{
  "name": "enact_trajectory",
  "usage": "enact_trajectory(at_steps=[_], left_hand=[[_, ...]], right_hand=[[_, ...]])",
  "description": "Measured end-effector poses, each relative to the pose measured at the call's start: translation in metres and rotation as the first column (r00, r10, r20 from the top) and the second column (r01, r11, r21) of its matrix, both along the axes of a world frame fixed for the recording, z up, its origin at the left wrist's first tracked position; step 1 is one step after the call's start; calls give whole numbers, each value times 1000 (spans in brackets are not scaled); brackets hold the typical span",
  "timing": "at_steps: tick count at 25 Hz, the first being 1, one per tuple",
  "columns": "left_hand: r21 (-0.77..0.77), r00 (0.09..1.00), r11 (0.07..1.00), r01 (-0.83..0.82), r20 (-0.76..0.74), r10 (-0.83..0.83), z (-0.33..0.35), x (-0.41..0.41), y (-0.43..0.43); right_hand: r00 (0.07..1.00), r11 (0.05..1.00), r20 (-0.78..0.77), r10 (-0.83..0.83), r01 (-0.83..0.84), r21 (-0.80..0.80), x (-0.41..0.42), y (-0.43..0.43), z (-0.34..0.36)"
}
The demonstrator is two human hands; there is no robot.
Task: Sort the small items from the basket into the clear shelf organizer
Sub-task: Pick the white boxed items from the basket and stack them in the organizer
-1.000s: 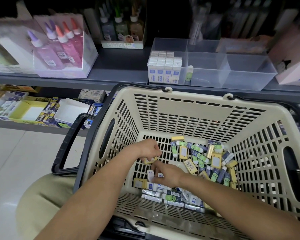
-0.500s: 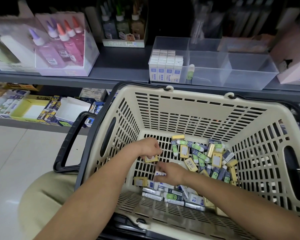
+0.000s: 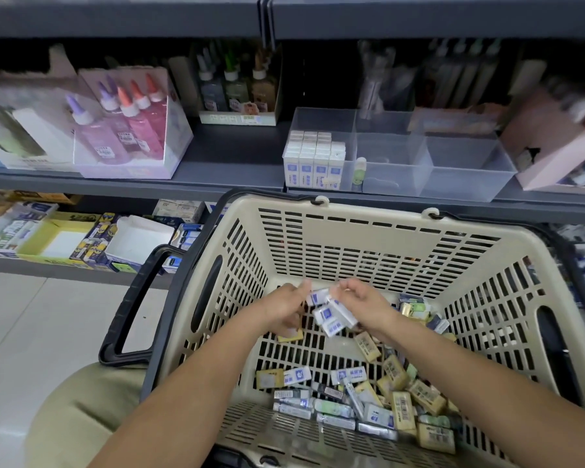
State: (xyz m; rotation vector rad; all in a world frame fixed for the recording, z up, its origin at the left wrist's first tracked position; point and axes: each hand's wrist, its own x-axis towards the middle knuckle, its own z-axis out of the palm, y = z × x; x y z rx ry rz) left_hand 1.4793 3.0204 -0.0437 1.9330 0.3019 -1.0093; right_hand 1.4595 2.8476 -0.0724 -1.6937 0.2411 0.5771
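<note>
Gathering white-and-blue boxes (image 3: 331,315) above the basket (image 3: 352,214) floor
The left hand (image 3: 284,307) and right hand (image 3: 363,304) each have a narrow grip pinching the cluster between them; next, I judge, comes a lift to the clear organizer (image 3: 453,170), slotting them upright beside the matching stack (image 3: 314,163) in its left compartment

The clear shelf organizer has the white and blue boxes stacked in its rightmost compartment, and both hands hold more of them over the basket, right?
Not quite. The head view shows the stacked boxes in the leftmost compartment of the clear shelf organizer, not the rightmost. The rest holds: the left hand and right hand hold more white and blue boxes over the basket.
</note>
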Motion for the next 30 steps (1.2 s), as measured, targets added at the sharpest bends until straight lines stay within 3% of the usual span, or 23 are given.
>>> enact_trajectory(at_steps=[3,6,8,10,15,19,22,26,30], left_hand=[[-279,928,887,-369,-164,335,4,-6,-10],[-529,837,650,-545,-382,391,8,-9,-24],[-583,770,505,-636,-444,457,12,-7,-27],[-598,735,439,-671,-453,505,16,-5,-26],[-642,742,416,-644,-391,545,20,-8,-27],[-658,728,399,-639,-349,591,23,-4,-25],[-649,745,453,-611,-278,607,23,-1,-26],[-660,762,482,-577,-224,607,26,-1,-25],[-697,768,475,-537,-173,616,34,1,-23]], right_hand=[[979,971,28,-201,196,134,11,5,16],[963,958,95,-253,235,166,8,20,24],[956,953,135,-259,230,195,5,29,27],[957,971,196,-211,184,150,4,33,31],[913,963,407,4,107,-248,7,33,37],[905,943,393,165,-28,-331,10,22,44],[899,918,392,197,-28,-397,10,13,52],[803,766,432,410,-46,-641,4,6,64],[717,680,451,532,-45,-732,1,-3,78]])
